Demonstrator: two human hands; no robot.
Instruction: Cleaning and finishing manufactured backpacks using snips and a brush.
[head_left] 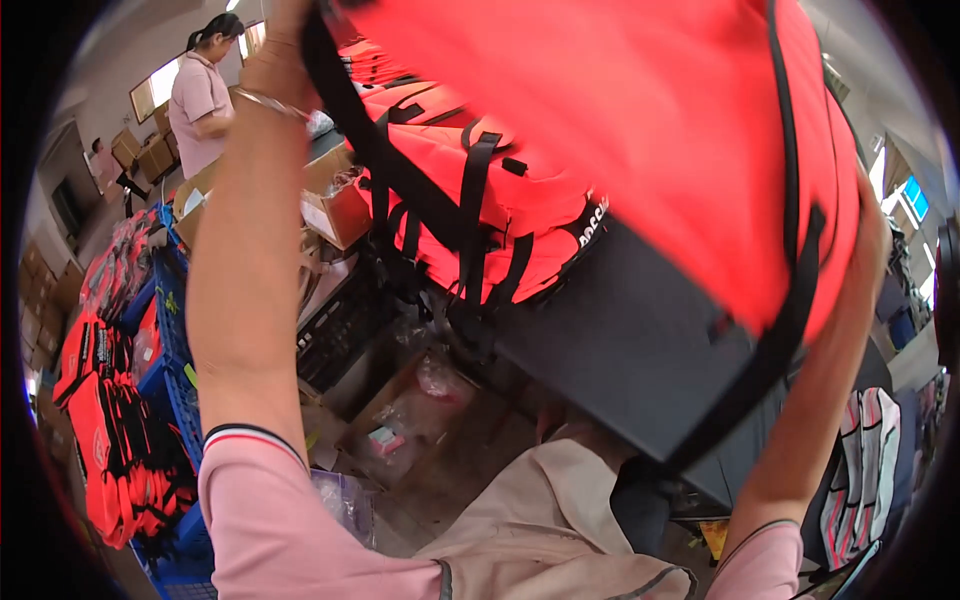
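Observation:
A large red bag [620,130] with black piping and black webbing straps is lifted in front of me, tilted and filling the upper right. My left hand [285,40] grips its upper left edge, partly cut off by the top of the picture and blurred. At the right side of the bag, my right hand [874,230] holds it, with the fingers mostly hidden. One black strap [760,370] dangles toward my lap. Behind it, a stack of similar red bags [450,210] lies at the far end of the dark table [620,310].
At left, blue crates [175,350] stand beside piled red and black pieces [110,450]. An open cardboard box [345,210] and another with plastic bags [400,420] sit left of the table. Grey-white pieces [860,470] hang at right. A co-worker [200,95] stands far left.

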